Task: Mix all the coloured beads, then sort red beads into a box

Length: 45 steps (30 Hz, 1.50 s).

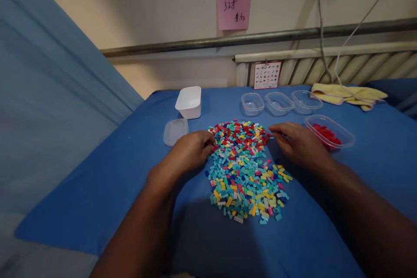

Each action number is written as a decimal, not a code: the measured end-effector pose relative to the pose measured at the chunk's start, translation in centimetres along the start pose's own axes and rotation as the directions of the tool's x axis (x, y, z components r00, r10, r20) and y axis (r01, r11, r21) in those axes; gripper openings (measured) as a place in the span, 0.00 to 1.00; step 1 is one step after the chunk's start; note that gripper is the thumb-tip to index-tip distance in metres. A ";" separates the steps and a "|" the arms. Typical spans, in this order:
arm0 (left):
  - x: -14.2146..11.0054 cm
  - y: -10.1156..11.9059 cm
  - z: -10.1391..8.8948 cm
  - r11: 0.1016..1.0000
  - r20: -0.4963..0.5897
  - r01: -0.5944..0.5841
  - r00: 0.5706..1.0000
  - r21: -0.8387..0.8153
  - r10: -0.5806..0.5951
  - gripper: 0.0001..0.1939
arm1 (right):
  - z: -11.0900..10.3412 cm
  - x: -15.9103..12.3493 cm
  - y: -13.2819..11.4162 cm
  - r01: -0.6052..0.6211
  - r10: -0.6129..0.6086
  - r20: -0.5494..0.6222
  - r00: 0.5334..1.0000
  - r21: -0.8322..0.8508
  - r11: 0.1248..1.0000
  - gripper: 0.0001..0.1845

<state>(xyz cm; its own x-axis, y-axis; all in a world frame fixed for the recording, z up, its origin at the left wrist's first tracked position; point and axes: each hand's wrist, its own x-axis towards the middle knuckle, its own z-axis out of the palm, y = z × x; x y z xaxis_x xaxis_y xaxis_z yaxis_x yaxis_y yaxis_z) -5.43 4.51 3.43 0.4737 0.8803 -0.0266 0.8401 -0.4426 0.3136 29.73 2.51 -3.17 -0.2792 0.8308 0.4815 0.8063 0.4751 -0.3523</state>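
A heap of small toy building bricks (247,169) in turquoise, yellow, red, pink, white and dark blue lies spread over the blue cloth. At the heap's upper left edge is my left hand (193,150), its fingers curled in close to the bricks; whatever they pinch is hidden. Across from it, my right hand (299,143) hovers by the upper right edge, fingers stretched toward the heap and thumb apart. Several red bricks (264,140) lie just beside its fingertips. Behind that hand, a clear plastic tub (347,138) holds a pile of red bricks (326,134).
A white box (189,100) and a translucent lid (176,132) are at the back left. Three clear tubs (252,104) line the back, near a yellow cloth (350,94). A small picture card (267,75) leans against the radiator (358,67). A blue curtain (58,52) hangs left.
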 end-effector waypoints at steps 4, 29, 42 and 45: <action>0.0 1.0 0.4 0.996 0.074 -0.090 0.993 0.019 0.088 0.11 | 0.2 -0.2 0.2 0.023 -0.030 0.114 0.993 0.066 0.998 0.13; -0.3 4.2 2.1 0.961 -0.011 -0.261 0.965 -0.088 0.261 0.05 | 0.1 -0.9 -2.2 0.089 -0.135 0.137 0.981 0.299 0.950 0.15; 5.5 6.6 4.1 0.929 0.062 -0.331 0.944 0.166 0.325 0.10 | 2.0 0.2 -0.8 0.143 -0.155 0.202 0.967 0.071 0.987 0.15; 5.5 7.0 4.2 0.941 0.078 -0.310 0.950 0.135 0.302 0.10 | 1.6 0.4 -0.9 0.170 -0.182 0.243 0.953 0.070 0.983 0.15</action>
<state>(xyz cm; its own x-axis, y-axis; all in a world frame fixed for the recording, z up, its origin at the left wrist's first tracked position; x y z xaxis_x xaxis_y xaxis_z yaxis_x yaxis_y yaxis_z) 4.14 5.60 1.51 0.7241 0.6897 -0.0046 0.6796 -0.7123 0.1757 28.06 2.87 -4.00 -0.5392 0.7756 0.3281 0.7088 0.6284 -0.3205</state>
